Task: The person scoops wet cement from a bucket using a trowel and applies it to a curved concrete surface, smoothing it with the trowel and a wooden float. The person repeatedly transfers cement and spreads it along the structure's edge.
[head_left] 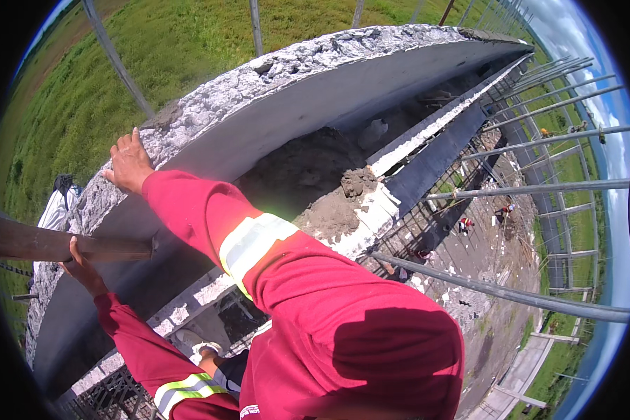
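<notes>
A curved concrete wall [259, 133] has a smooth grey inner face and a rough, broken top edge. My right hand [129, 161] lies on that top edge with its fingers spread, holding nothing. Lower on the left, a brown wooden beam [70, 241] reaches across the wall from the left rim of the picture. My left hand [84, 269] grips the beam from the near side, with a finger up over its face; the rest of the grip is partly hidden. Both arms are in red sleeves with reflective bands.
Wet mortar [329, 213] sits on a ledge beside the dark trough inside the wall. Metal scaffold pipes [504, 287] stick out at right, high above ground where people [465, 224] stand. Upright poles [119, 59] rise beyond the wall. A white sack [59, 203] hangs at left.
</notes>
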### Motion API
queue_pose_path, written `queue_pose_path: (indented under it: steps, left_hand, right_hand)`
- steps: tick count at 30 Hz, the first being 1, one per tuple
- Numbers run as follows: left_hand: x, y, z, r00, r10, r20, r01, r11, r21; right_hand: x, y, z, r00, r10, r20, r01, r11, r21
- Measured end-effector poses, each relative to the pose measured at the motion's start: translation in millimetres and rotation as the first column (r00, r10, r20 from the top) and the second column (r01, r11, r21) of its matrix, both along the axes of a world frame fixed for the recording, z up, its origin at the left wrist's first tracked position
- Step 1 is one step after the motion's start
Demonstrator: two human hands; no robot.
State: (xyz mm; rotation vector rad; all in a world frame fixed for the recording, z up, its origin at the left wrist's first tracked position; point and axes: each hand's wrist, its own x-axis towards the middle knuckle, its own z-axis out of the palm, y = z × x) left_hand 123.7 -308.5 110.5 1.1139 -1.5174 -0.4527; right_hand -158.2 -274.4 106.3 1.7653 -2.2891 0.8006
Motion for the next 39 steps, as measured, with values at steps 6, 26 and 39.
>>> queue_pose_path:
  steps: [6,26,39]
  left_hand:
    - [-0.7,3.9,1.2,0.998,-0.058,0.03,0.059,0.998,-0.026]
    - [8.9,-11.6,-13.1,0.999,-0.025,0.025,0.026,0.998,-0.053]
    - [6.4,-15.4,-38.4,0.978,0.046,-0.203,-0.057,0.997,-0.048]
  right_hand:
    - [0.0,-3.0,-3.3,1.0,-0.004,0.011,0.004,1.0,-0.001]
    - [0.9,-5.2,-6.3,1.0,-0.022,0.004,0.023,0.998,-0.061]
    - [-5.5,5.1,7.4,0.994,0.054,0.1,-0.051,0.998,-0.04]
